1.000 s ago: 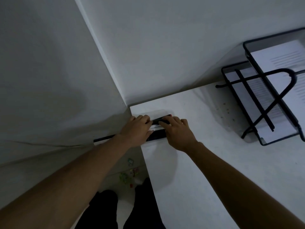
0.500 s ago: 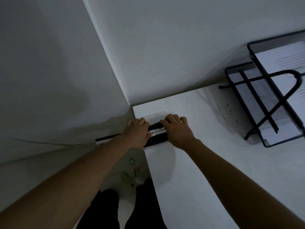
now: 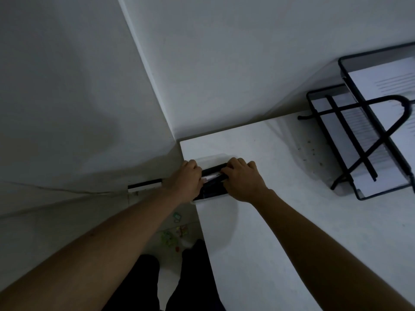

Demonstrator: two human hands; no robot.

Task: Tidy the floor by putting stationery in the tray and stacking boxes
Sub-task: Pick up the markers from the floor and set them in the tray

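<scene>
A shallow white tray (image 3: 211,156) sits at the near left corner of the white table (image 3: 280,221). Dark stationery (image 3: 211,190) lies in the tray. A long black bar like a ruler (image 3: 213,172) runs across the tray, and its left end (image 3: 144,184) sticks out past the table edge. My left hand (image 3: 186,178) grips the bar at the tray's left end, fingers curled. My right hand (image 3: 243,182) curls its fingers over the bar's right part. Several small coloured clips (image 3: 171,235) lie on the floor below.
A black wire paper rack (image 3: 363,140) with printed sheets stands at the table's right back. Two walls meet in a corner right behind the tray. My dark-trousered legs (image 3: 193,277) stand by the table's left edge, beside the clips.
Both hands stay on the bar at the tray. The right hand's fingers have curled a little further over it.
</scene>
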